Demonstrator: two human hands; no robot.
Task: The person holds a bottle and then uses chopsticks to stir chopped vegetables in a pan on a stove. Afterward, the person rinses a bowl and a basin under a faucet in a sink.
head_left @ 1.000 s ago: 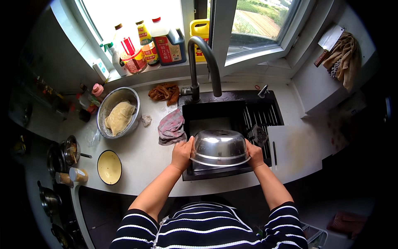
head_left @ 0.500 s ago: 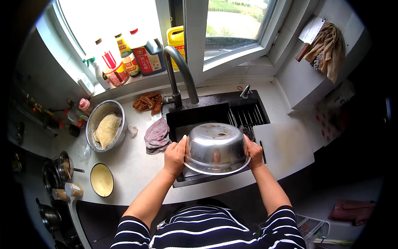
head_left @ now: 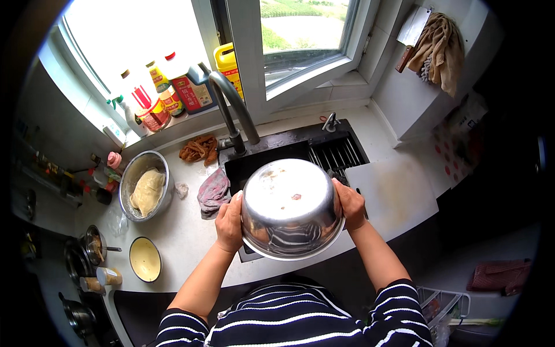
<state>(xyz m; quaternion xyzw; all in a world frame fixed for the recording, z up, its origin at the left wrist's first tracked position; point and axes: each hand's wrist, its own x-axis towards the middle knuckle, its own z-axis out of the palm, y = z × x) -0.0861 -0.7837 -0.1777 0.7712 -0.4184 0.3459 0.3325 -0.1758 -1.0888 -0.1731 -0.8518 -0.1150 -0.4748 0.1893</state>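
Over the front of the dark sink (head_left: 347,136) I hold a metal basin (head_left: 289,196) upside down, its shiny base facing up and a few brownish specks on it. My left hand (head_left: 230,224) grips the basin's left side, and my right hand (head_left: 350,203) grips its right side. Most of the sink bowl is hidden under the basin. Behind it rises the grey faucet (head_left: 234,110). A grey-pink rag (head_left: 213,194) lies on the counter just beyond my left hand. Near my right hand is a whitish cutting board (head_left: 393,191).
On the left counter stand a metal bowl (head_left: 168,199) with dough (head_left: 148,189) and a cream-coloured bowl (head_left: 145,260). A brown cloth (head_left: 198,149) lies by the faucet. Several bottles (head_left: 191,92) line the windowsill. A cleaver (head_left: 411,32) and a tan towel (head_left: 442,49) hang at the right wall.
The basin has tipped so that more of its base shows, and it has come a little to the left and nearer to me. Both hands have kept their hold. The whole view has shifted slightly.
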